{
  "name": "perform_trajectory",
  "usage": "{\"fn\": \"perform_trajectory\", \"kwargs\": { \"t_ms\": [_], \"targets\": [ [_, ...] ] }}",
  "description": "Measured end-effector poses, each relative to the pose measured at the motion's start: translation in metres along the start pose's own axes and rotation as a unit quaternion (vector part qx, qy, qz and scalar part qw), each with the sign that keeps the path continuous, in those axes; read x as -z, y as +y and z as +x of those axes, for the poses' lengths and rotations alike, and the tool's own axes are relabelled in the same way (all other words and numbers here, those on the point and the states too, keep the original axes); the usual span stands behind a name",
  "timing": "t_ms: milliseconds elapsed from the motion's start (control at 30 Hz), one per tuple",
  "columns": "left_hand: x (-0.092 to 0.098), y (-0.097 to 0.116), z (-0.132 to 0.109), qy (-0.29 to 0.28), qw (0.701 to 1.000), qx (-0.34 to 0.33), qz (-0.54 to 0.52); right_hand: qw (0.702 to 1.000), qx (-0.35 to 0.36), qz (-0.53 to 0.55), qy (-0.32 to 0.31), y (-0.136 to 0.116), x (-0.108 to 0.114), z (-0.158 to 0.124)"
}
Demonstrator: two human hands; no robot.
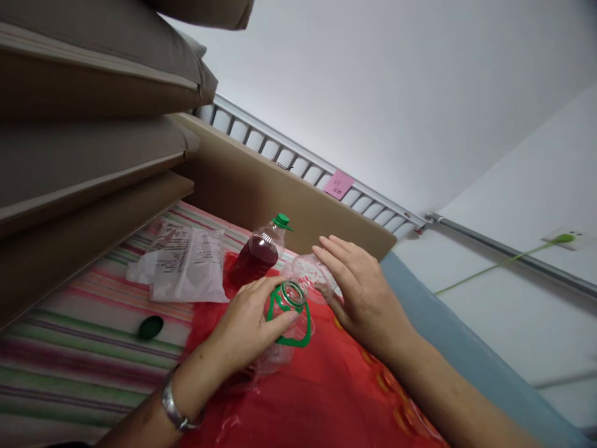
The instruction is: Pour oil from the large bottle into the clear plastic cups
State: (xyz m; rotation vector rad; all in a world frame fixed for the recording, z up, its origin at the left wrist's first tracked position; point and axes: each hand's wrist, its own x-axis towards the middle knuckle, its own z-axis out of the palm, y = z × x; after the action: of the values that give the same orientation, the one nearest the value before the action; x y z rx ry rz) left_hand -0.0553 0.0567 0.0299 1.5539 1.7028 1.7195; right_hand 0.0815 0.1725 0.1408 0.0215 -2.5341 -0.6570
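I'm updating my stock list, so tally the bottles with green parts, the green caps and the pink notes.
Bottles with green parts: 2 (red-filled bottle, open bottle in the left hand)
Green caps: 2 (fitted cap, loose cap)
Pink notes: 1 (pink note by the rail)
Total: 5

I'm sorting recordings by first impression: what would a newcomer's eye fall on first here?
Probably the bright red, shiny sheet across the lower middle, partly over a striped cloth. At the centre, the left hand grips an uncapped clear plastic bottle with a green handle. Just beyond it is a green-capped clear bottle of dark red liquid.
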Motion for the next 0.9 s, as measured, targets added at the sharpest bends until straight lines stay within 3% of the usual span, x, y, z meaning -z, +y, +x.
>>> {"fn": "perform_trajectory", "kwargs": {
  "t_ms": [100, 167, 233, 300, 367, 467, 567, 667, 800, 900],
  "targets": [
    [0.0, 0.0, 0.001, -0.004, 1.0, 0.004, -0.003, 0.996, -0.06, 0.072, -0.002, 0.005, 0.0, -0.002],
    [-0.001, -0.001, 0.001, -0.006, 1.0, 0.008, -0.002, 0.971, -0.168, 0.172, 0.006, 0.012, -0.008, -0.011],
    [-0.001, -0.001, 0.002, -0.008, 1.0, 0.011, 0.001, 0.901, -0.308, 0.305, 0.03, 0.017, -0.025, -0.031],
    [-0.001, -0.002, 0.001, -0.008, 1.0, 0.012, 0.002, 0.793, -0.428, 0.429, 0.066, 0.016, -0.053, -0.059],
    [-0.001, -0.002, 0.001, -0.008, 1.0, 0.017, 0.001, 0.696, -0.517, 0.488, 0.101, 0.009, -0.086, -0.09],
    [-0.001, 0.0, 0.0, -0.01, 1.0, 0.025, -0.001, 0.617, -0.602, 0.479, 0.164, -0.005, -0.136, -0.129],
    [-0.001, 0.001, 0.0, -0.014, 1.0, 0.025, -0.003, 0.592, -0.634, 0.463, 0.182, -0.014, -0.173, -0.149],
    [-0.002, 0.001, 0.001, -0.018, 0.999, 0.032, 0.003, 0.597, -0.635, 0.457, 0.178, -0.017, -0.194, -0.153],
    [-0.004, -0.001, 0.002, -0.019, 0.999, 0.048, 0.018, 0.586, -0.633, 0.481, 0.153, -0.026, -0.203, -0.163],
    [-0.004, -0.004, 0.001, -0.016, 0.998, 0.061, 0.024, 0.572, -0.634, 0.501, 0.143, -0.029, -0.204, -0.189]
  ]
}}
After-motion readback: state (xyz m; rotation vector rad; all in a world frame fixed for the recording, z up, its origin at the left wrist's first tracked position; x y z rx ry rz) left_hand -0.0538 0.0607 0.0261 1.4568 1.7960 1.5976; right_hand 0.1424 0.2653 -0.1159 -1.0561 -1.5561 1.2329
